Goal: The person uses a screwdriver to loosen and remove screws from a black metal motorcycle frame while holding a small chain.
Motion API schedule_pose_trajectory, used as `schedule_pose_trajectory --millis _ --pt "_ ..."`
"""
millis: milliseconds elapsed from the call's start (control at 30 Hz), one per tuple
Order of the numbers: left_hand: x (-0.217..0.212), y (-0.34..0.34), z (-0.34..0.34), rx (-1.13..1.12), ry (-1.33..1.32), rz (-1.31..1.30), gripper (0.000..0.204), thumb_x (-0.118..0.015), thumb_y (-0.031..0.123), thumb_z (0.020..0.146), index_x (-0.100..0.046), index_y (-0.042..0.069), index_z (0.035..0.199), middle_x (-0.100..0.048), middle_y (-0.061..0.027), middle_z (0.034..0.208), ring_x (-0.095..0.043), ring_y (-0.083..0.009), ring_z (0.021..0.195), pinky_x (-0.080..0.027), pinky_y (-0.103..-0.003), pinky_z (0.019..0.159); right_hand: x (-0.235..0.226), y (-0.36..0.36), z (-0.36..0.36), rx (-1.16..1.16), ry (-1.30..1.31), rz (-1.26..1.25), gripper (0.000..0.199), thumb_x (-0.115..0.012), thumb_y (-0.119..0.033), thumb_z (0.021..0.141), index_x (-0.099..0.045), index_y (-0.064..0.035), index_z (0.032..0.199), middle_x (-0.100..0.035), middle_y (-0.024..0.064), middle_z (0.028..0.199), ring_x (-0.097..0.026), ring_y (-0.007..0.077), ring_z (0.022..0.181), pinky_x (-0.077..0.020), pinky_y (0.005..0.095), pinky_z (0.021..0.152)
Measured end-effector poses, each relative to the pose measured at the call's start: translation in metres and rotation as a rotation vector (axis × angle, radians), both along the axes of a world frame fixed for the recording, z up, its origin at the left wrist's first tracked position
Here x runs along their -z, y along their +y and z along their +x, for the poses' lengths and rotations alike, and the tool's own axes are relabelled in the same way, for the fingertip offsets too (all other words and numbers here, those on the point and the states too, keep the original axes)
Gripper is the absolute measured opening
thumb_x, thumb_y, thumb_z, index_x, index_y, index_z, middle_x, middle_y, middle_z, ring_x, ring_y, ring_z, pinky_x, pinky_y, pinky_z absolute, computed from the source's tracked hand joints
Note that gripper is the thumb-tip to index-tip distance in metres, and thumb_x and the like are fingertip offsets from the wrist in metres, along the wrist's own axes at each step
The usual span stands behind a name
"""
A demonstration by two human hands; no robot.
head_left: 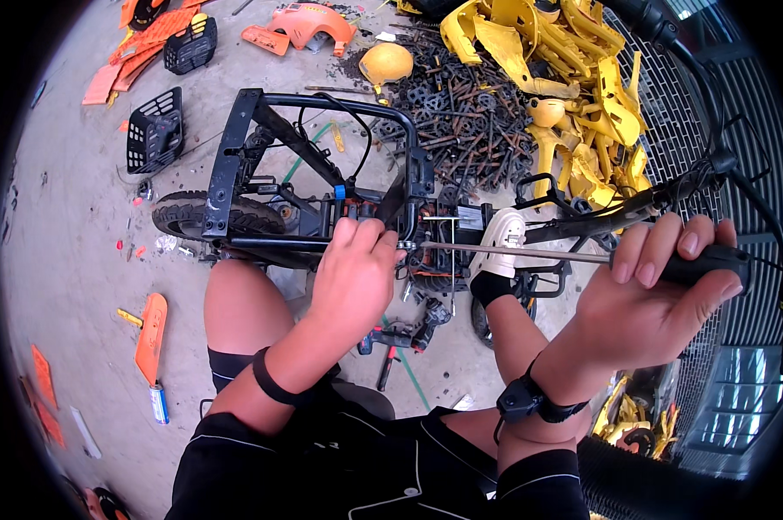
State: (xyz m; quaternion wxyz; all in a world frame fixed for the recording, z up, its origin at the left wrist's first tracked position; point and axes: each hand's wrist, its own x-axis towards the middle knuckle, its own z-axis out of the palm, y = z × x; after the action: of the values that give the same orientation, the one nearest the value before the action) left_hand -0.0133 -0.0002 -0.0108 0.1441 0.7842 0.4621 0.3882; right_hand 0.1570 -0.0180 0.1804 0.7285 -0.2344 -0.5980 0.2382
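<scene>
Over grey concrete floor [79, 260] bearing two black baskets [155, 132]: gripping one screwdriver [587, 257], long-shafted, black-handled, in curled fingers of the right hand [639, 303]; aiming its tip at one black frame [231, 165]; bending fingers of the left hand [354, 273] over its tube, hold unclear.

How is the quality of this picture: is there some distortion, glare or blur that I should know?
Head view: soft, fairly even light; in the same view, the slatted wall bends toward the dark rim, and the shiny panel at lower right shows bright reflections; the screwdriver looks reasonably sharp there.
</scene>
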Motion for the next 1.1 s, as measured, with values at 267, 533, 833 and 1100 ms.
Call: schedule_pose_trajectory --millis 267,533,833,1100 --pt "0.006 0.002 -0.004 0.011 -0.034 -0.004 0.022 -0.072 0.012 0.079 -0.069 -0.002 0.095 -0.06 -0.0098 0.095 -0.052 -0.029 0.09 -0.048 -0.037 0.077 0.019 0.015 -0.018 0.136 0.102 -0.03 0.049 -0.038 -0.044 0.106 -0.041 -0.0016 0.13 -0.049 0.007 0.094 -0.041 0.0119 0.058 -0.0382 0.0244 0.046" --pt "0.007 0.001 -0.004 0.004 -0.042 -0.007 0.022 -0.072 0.011 0.079 -0.07 -0.002 0.096 -0.06 -0.0094 0.096 -0.053 -0.0291 0.091 -0.049 -0.037 0.076 0.022 0.02 -0.019 0.305 0.081 -0.038 0.05 -0.043 -0.043 0.106 -0.039 0.0 0.13 -0.049 0.0074 0.093 -0.044 0.0115 0.056 -0.0376 0.0247 0.042" --pt "0.006 0.002 -0.003 -0.003 -0.026 0.001 0.022 -0.073 0.012 0.078 -0.07 -0.001 0.096 -0.06 -0.0085 0.095 -0.053 -0.0281 0.09 -0.05 -0.037 0.075 0.019 0.027 -0.038 0.457 0.099 -0.124 0.035 -0.053 -0.033 0.104 -0.046 -0.0022 0.12 -0.051 0.0054 0.087 -0.046 0.0116 0.059 -0.0379 0.0257 0.047" --pt "0.006 0.001 -0.004 0.003 -0.044 0.006 0.022 -0.073 0.011 0.077 -0.07 -0.001 0.095 -0.06 -0.0086 0.094 -0.053 -0.0281 0.089 -0.049 -0.036 0.076 0.015 0.04 -0.041 0.565 0.077 -0.141 0.031 -0.062 -0.032 0.099 -0.048 -0.0056 0.091 -0.051 0.0037 0.071 -0.047 0.0109 0.049 -0.0398 0.0255 0.039"
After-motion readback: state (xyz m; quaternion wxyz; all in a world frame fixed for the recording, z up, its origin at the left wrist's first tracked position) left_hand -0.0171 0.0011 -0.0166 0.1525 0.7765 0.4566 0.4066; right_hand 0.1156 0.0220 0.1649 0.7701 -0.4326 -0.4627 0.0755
